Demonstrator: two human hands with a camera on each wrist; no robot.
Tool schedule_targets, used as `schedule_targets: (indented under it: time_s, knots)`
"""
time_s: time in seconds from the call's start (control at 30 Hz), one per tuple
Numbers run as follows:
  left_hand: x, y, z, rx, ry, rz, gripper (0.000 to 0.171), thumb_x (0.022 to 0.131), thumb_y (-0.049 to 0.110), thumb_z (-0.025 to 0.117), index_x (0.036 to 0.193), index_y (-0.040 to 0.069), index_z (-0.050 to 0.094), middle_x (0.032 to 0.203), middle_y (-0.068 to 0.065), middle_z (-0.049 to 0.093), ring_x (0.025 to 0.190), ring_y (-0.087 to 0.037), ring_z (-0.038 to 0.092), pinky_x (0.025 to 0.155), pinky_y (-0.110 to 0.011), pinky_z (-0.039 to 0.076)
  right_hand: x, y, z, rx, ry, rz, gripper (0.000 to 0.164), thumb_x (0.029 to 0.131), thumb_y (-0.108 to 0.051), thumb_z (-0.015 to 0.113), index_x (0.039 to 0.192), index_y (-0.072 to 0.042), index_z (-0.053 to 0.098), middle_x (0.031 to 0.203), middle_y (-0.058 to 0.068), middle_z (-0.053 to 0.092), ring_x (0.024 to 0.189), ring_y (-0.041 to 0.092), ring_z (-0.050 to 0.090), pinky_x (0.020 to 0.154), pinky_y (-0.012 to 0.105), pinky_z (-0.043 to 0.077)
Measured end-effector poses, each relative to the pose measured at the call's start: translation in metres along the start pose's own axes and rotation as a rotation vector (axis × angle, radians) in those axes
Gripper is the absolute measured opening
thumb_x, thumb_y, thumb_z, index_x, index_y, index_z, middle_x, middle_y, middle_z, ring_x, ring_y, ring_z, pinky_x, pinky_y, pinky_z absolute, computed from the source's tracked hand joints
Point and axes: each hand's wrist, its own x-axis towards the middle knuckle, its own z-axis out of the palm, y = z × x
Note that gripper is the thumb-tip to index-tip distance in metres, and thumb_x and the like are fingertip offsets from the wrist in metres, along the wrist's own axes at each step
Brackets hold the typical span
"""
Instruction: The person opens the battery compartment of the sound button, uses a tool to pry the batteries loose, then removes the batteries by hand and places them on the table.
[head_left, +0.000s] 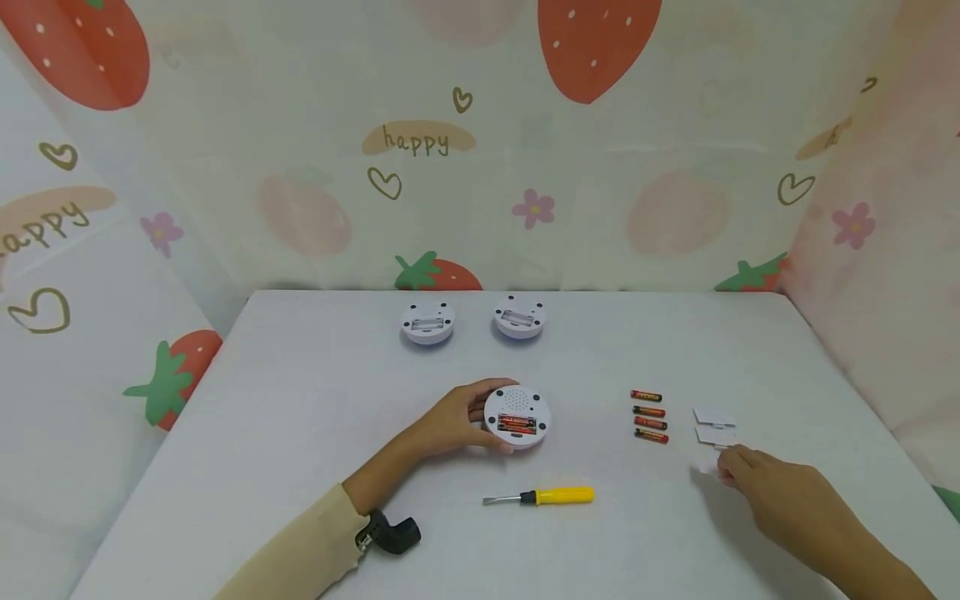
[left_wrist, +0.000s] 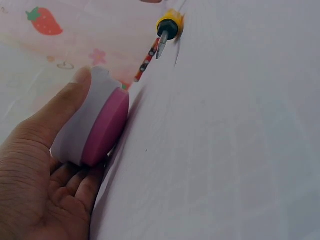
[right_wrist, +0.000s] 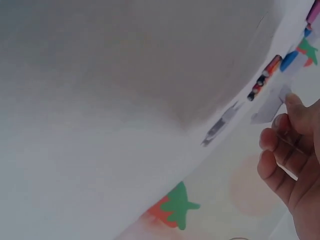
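Observation:
My left hand (head_left: 457, 422) grips a round white battery device (head_left: 517, 398) by its left side, thumb at the near edge. The device's battery side faces up, with a patch of small holes and two red batteries (head_left: 517, 424) in its open compartment. The left wrist view shows a pink lower part (left_wrist: 107, 127) beneath the white casing. Over at the right, my right hand (head_left: 787, 487) pinches a thin white battery cover (right_wrist: 271, 105) between thumb and finger, raised off the table. Two similar white covers (head_left: 714, 417) lie just beyond that hand.
Several loose red-and-black batteries (head_left: 650, 422) lie in a column between the device and the covers. A yellow-handled screwdriver (head_left: 562, 496) lies in front of the device. Two more round devices (head_left: 427, 335) stand at the back, their compartments uncovered. Printed cloth (head_left: 570, 242) surrounds the table.

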Motion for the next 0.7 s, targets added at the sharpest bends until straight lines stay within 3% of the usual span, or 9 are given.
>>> schedule_targets:
  time_s: [0.07,0.1,0.13,0.17,0.23,0.43,0.7]
  knots:
    - [0.0001,-0.0003,-0.0004,0.000,0.001,-0.002,0.089,0.073,0.010,0.092,0.150,0.019,0.049,0.147,-0.001,0.054,0.131,-0.017,0.056,0.105,-0.025,0.047,-0.0004,0.0016,-0.0004,0.001,-0.040,0.005,0.033,0.111,-0.031,0.035,0.092,-0.015,0.056,0.082,-0.008,0.057,0.062,0.008,0.036,0.046,0.023,0.033]
    - [0.0000,-0.0004,-0.0005,0.001,0.001,-0.002,0.089,0.073,0.010,0.092,0.150,0.019,0.048,0.147,-0.001,0.054,0.131,-0.017,0.055,0.106,-0.026,0.047,0.0000,0.0019,-0.0007,-0.002,-0.063,0.010,0.034,0.111,-0.032,0.034,0.092,-0.015,0.056,0.082,-0.007,0.058,0.063,0.008,0.037,0.046,0.024,0.034]
    - [-0.0001,-0.0005,-0.0006,0.003,0.002,-0.003,0.089,0.073,0.010,0.092,0.150,0.019,0.048,0.147,-0.001,0.054,0.131,-0.017,0.055,0.106,-0.026,0.047,0.0003,0.0018,-0.0015,-0.006,-0.092,0.018,0.022,0.109,-0.024,0.048,0.091,-0.015,0.055,0.082,-0.007,0.059,0.063,0.009,0.038,0.046,0.024,0.036]
    - [-0.0001,-0.0006,-0.0007,0.002,0.001,-0.005,0.089,0.073,0.010,0.092,0.150,0.019,0.048,0.147,-0.001,0.054,0.132,-0.017,0.055,0.106,-0.026,0.047,0.0008,0.0019,-0.0018,-0.009,-0.121,0.025,0.013,0.103,-0.016,0.060,0.091,-0.014,0.055,0.082,-0.006,0.060,0.063,0.009,0.039,0.047,0.025,0.037]
    - [-0.0004,-0.0002,-0.0005,0.009,0.002,-0.010,0.089,0.073,0.011,0.093,0.150,0.020,0.048,0.147,0.000,0.054,0.132,-0.017,0.055,0.107,-0.026,0.046,0.0016,0.0027,-0.0018,-0.012,-0.151,0.028,0.027,0.084,0.000,0.076,0.089,-0.015,0.054,0.080,-0.007,0.059,0.064,0.009,0.040,0.047,0.026,0.038]
    - [-0.0011,0.0018,-0.0002,0.012,0.003,-0.013,0.089,0.073,0.011,0.093,0.150,0.019,0.048,0.146,0.000,0.055,0.132,-0.017,0.055,0.107,-0.026,0.046,0.0003,0.0068,0.0016,0.003,-0.124,0.002,0.039,0.075,0.008,0.075,0.083,-0.019,0.049,0.073,-0.013,0.046,0.063,0.006,0.037,0.047,0.025,0.037]
    - [-0.0009,0.0023,-0.0016,0.002,-0.003,-0.009,0.089,0.073,0.009,0.092,0.150,0.019,0.049,0.145,0.000,0.055,0.130,-0.016,0.056,0.107,-0.026,0.046,0.0044,0.0091,0.0059,-0.016,-0.177,-0.002,0.036,0.074,0.007,0.077,0.081,-0.018,0.054,0.071,-0.011,0.052,0.063,0.008,0.044,0.048,0.029,0.043]
